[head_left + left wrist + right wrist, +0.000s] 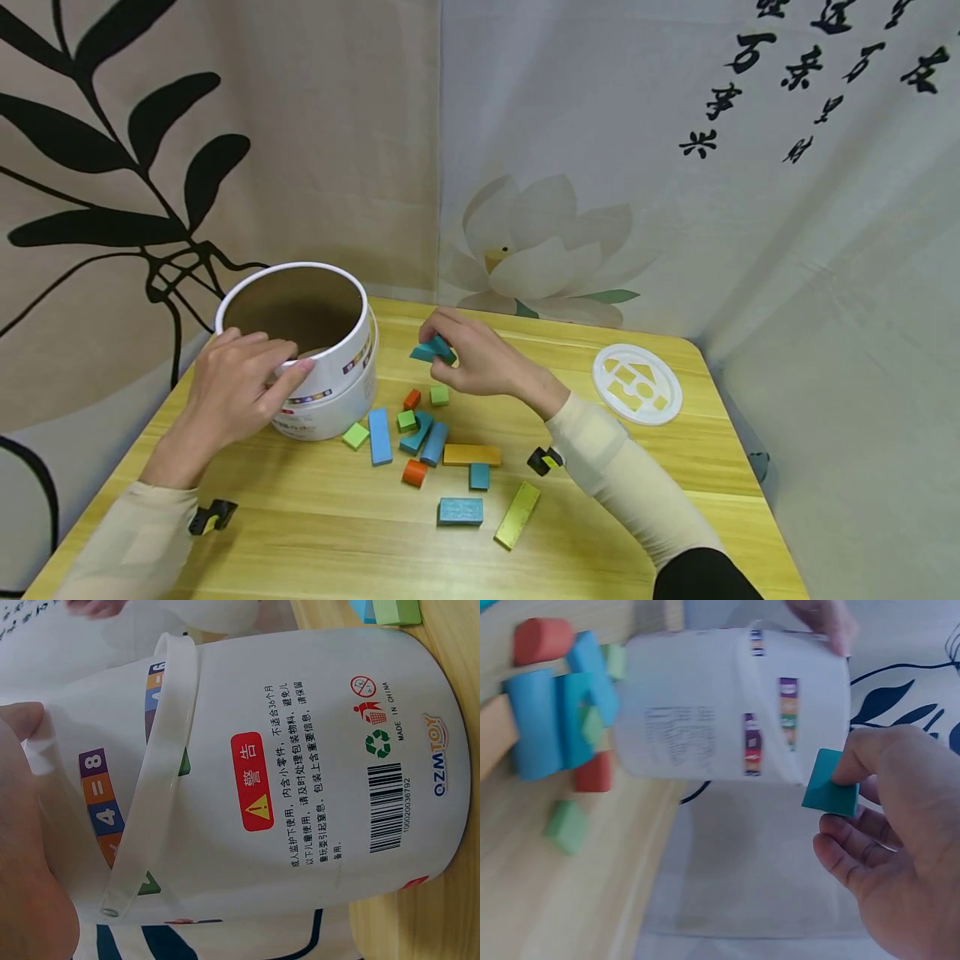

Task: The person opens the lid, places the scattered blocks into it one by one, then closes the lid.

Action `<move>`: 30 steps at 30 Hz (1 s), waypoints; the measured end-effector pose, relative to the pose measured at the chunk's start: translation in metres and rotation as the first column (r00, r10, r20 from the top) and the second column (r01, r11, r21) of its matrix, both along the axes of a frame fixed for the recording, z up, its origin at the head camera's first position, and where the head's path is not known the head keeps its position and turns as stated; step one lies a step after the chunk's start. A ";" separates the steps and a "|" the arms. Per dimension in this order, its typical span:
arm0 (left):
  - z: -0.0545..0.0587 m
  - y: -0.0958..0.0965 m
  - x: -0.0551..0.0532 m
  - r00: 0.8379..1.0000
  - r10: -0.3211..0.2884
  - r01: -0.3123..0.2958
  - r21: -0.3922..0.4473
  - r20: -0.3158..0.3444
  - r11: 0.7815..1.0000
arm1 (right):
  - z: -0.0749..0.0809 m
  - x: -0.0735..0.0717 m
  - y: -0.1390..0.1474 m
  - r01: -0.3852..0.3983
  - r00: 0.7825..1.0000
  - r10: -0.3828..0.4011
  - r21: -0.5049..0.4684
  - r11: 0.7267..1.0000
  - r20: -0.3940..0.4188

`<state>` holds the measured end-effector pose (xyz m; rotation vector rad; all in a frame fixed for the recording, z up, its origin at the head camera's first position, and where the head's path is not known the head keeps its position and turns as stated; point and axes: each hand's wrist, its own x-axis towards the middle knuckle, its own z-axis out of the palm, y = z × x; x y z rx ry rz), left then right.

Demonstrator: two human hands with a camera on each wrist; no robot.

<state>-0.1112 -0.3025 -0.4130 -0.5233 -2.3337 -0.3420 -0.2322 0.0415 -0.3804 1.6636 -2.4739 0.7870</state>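
Observation:
A white toy bucket (330, 404) with a printed label and a handle stands at the table's back left, its mouth uncovered. Over its near rim lies my left hand (240, 379), thumb outside and fingers hooked inside, gripping the wall; the left wrist view shows the bucket's printed side. Raised to the right of the bucket, my right hand (480, 354) pinches a teal triangular block (433, 350) between thumb and fingers. In the right wrist view that teal block (829, 784) shows a flat face, with the bucket beyond it.
Below the right hand lie several loose blocks, among them a blue one (380, 437), an orange plank (472, 455), a red cylinder (414, 473) and a yellow-green bar (517, 515). A white lid with shaped cut-outs (606, 377) rests at the right. Curtains hang behind the wooden table (337, 533).

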 end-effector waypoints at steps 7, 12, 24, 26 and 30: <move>0.000 -0.001 0.001 1.000 0.003 -0.003 0.003 -0.004 1.000 | 0.028 0.001 -0.026 -0.040 0.997 0.037 -0.043 0.998 -0.066; 0.000 0.000 0.001 1.000 0.005 -0.005 0.003 0.000 1.000 | 0.043 0.004 -0.048 -0.073 0.994 0.067 -0.076 0.994 -0.085; 0.001 0.000 0.000 1.000 0.000 0.000 -0.014 -0.001 1.000 | 0.067 0.005 -0.097 -0.127 0.987 0.117 -0.090 0.988 -0.110; 0.001 0.000 -0.001 1.000 0.000 0.000 -0.013 -0.004 1.000 | 0.069 0.004 -0.104 -0.121 0.987 0.111 -0.087 0.989 -0.112; 0.001 0.001 -0.001 1.000 -0.005 0.004 -0.014 -0.009 1.000 | 0.071 0.002 -0.117 -0.105 0.990 0.096 -0.080 0.991 -0.106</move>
